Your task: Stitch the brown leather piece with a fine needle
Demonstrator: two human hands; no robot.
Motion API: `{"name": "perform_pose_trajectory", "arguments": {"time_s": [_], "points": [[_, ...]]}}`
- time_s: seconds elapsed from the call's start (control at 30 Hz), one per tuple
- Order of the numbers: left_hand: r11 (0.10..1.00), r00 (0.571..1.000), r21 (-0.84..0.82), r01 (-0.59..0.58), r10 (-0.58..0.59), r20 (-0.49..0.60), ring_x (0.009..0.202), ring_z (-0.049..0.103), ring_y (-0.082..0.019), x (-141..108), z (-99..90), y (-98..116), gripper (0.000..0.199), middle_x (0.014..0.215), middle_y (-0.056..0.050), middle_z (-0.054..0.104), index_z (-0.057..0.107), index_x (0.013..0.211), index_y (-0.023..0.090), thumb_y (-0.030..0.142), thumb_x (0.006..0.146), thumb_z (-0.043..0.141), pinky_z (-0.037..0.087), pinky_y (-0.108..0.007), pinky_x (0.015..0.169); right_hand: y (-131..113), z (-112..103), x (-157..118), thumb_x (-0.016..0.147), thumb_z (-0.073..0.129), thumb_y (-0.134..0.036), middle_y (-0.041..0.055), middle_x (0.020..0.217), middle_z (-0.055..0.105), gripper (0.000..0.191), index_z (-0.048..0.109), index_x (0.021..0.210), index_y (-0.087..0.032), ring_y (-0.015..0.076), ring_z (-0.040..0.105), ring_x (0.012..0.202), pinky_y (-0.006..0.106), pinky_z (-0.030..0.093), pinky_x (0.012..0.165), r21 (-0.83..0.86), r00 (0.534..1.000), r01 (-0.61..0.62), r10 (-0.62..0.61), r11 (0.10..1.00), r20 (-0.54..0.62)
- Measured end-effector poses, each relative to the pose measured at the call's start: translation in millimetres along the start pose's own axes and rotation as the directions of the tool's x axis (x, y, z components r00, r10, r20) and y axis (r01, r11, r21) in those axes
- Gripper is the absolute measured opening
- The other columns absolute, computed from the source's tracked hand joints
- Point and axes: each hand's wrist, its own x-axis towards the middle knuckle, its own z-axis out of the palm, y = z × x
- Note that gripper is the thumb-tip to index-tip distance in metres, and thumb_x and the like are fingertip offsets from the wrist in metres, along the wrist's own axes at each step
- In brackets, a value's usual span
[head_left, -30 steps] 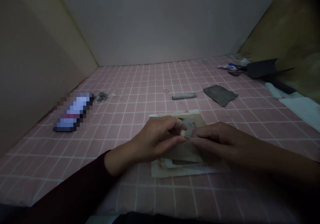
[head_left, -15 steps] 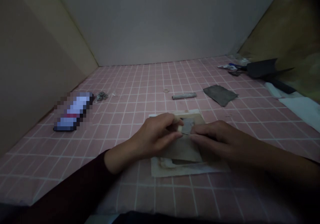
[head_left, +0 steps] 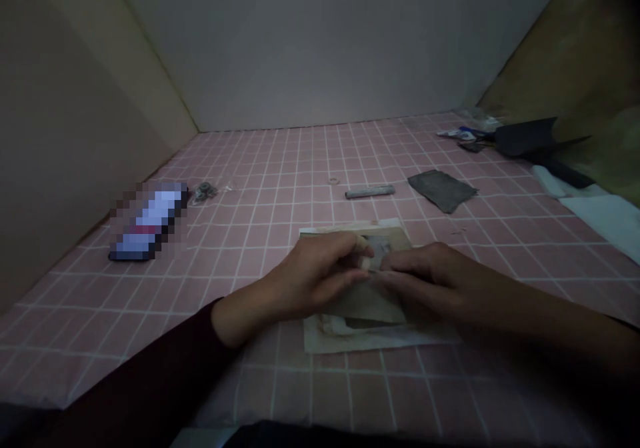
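Observation:
My left hand [head_left: 327, 268] is closed in a pinch on a small pale piece [head_left: 367, 263], which its fingers partly cover. Close beside it, my right hand [head_left: 425, 271] has thumb and forefinger pressed together on something thin that I cannot make out. The fingertips of both hands nearly meet. Under them lies a brownish sheet [head_left: 370, 301] with a greyish patch [head_left: 379, 247] near its far end. A larger, stained whitish paper [head_left: 320, 343] spreads beneath that sheet.
Beyond the hands lie a pale ring [head_left: 333, 181], a grey rolled tube [head_left: 370, 192] and a dark grey sandpaper-like sheet [head_left: 443, 191]. A phone [head_left: 150, 221] and small metal parts in plastic [head_left: 203, 193] are at left. A black scoop-like object [head_left: 527, 138] and white paper [head_left: 605, 218] sit at right.
The left hand has shifted slightly right and its fingertips are a little closer to the right hand's. The thin dark line between the hands now shows less. The whole view has shifted slightly.

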Motion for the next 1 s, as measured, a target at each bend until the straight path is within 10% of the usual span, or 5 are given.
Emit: {"name": "perform_pose_trajectory", "arguments": {"time_s": [0.2, 0.43, 0.7, 1.0], "points": [[0.983, 0.986, -0.097, 0.155, -0.149, 0.070, 0.066, 0.052, -0.010, 2, -1.6, 2, 0.015, 0.074, 0.002, 0.056, 0.055, 0.087, 0.015, 0.029, 0.091, 0.052, 0.040, -0.020, 0.060, 9, 13, -1, 0.090, 0.042, -0.024, 0.0011, 0.063, 0.054, 0.020, 0.051, 0.073, -0.018, 0.0144, 0.051, 0.056, 0.029, 0.030, 0.057, -0.387, 0.991, -0.047, -0.007, 0.921, -0.137], [0.996, 0.999, 0.090, -0.020, 0.017, 0.037, 0.076, 0.053, -0.014, 0, 2.6, -1, 0.014, 0.085, -0.002, 0.058, 0.055, 0.100, 0.016, 0.025, 0.091, 0.052, 0.041, -0.026, 0.070, -1, -1, 0, 0.095, 0.039, -0.028, -0.0026, 0.059, 0.050, 0.034, 0.050, 0.064, -0.018, 0.0111, 0.049, 0.055, 0.024, 0.034, 0.055, 0.001, 0.999, -0.022, 0.022, 1.000, 0.030], [0.961, 0.982, -0.202, 0.188, -0.181, 0.053, 0.066, 0.052, -0.010, 1, -0.8, 1, 0.021, 0.076, 0.001, 0.056, 0.056, 0.093, 0.015, 0.036, 0.092, 0.051, 0.040, -0.021, 0.060, 6, 11, -1, 0.093, 0.041, -0.025, -0.0019, 0.060, 0.049, 0.025, 0.048, 0.070, -0.018, 0.0115, 0.047, 0.053, 0.026, 0.029, 0.055, -0.288, 0.983, -0.018, -0.036, 0.958, -0.181], [0.999, 1.000, 0.031, -0.011, 0.011, 0.005, 0.079, 0.056, -0.014, 0, -0.5, 1, 0.017, 0.087, -0.003, 0.061, 0.056, 0.101, 0.016, 0.029, 0.091, 0.053, 0.043, -0.026, 0.072, 0, -1, 0, 0.095, 0.039, -0.030, -0.0025, 0.058, 0.049, 0.035, 0.050, 0.065, -0.017, 0.0103, 0.048, 0.054, 0.024, 0.035, 0.054, 0.101, 0.999, -0.023, 0.019, 0.995, 0.041]]}}
